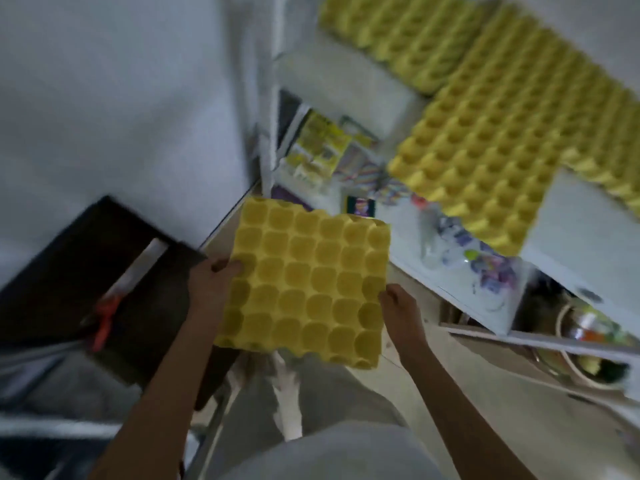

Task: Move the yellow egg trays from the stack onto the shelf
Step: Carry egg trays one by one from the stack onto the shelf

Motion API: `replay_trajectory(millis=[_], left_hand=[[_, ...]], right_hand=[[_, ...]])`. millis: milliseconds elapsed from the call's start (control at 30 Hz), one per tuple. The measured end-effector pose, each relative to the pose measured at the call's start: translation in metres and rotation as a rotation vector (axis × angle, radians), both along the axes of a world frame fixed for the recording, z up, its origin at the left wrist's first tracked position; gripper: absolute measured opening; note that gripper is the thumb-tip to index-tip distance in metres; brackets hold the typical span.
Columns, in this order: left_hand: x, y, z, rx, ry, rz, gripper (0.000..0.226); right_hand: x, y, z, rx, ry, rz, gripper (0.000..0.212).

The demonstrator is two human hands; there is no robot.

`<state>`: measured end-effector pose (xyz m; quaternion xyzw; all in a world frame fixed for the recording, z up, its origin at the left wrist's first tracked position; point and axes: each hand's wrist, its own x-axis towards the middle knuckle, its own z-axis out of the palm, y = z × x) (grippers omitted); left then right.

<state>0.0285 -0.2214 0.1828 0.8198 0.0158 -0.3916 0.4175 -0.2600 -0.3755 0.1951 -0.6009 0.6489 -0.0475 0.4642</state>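
The whole view is blurred by motion. The trays on the shelf (485,140) run out of the picture at the top and the right edge, so their number cannot be told. The left hand (211,289) hides the left edge of the held tray (304,285), and its fingers go under the tray. The small packets (318,150) on the lower shelf are too smeared to read. The orange thing (104,320) on the dark box (69,258) is unclear. Both arms are cut off at the bottom edge.
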Motion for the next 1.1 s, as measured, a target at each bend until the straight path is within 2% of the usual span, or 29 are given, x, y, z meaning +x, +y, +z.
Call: replay_trajectory(millis=[167, 267, 367, 467, 533, 667, 733, 833, 933, 1100], left_hand=[[-0.092, -0.113, 0.113, -0.226, -0.183, -0.234, 0.02], [-0.162, -0.172, 0.148, -0.351, -0.223, -0.364, 0.012], [-0.234, -0.227, 0.167, -0.398, -0.218, -0.481, 0.014], [-0.291, -0.272, 0.173, -0.404, -0.227, -0.509, 0.022], [-0.32, -0.303, 0.174, -0.39, -0.224, -0.511, 0.023], [-0.353, -0.36, 0.158, -0.315, -0.179, -0.543, 0.016], [-0.359, -0.383, 0.15, -0.287, -0.143, -0.549, 0.025], [-0.361, -0.408, 0.136, -0.253, -0.215, -0.629, 0.036], [-0.361, -0.423, 0.123, -0.203, -0.372, -0.761, 0.04], [-0.362, -0.405, 0.12, -0.322, -0.434, -0.888, 0.048]], right_hand=[[-0.125, -0.011, 0.076, -0.103, -0.217, -0.387, 0.021], [-0.193, -0.032, 0.098, -0.239, -0.306, -0.547, 0.024], [-0.259, -0.067, 0.106, -0.318, -0.337, -0.644, 0.029], [-0.322, -0.114, 0.106, -0.318, -0.354, -0.632, 0.035], [-0.353, -0.149, 0.108, -0.345, -0.34, -0.61, 0.032], [-0.393, -0.221, 0.106, -0.33, -0.205, -0.556, 0.025], [-0.399, -0.254, 0.103, -0.295, -0.167, -0.509, 0.027], [-0.4, -0.295, 0.092, -0.273, -0.067, -0.455, 0.029], [-0.393, -0.317, 0.079, -0.266, 0.01, -0.457, 0.03], [-0.395, -0.315, 0.063, -0.311, 0.055, -0.439, 0.032]])
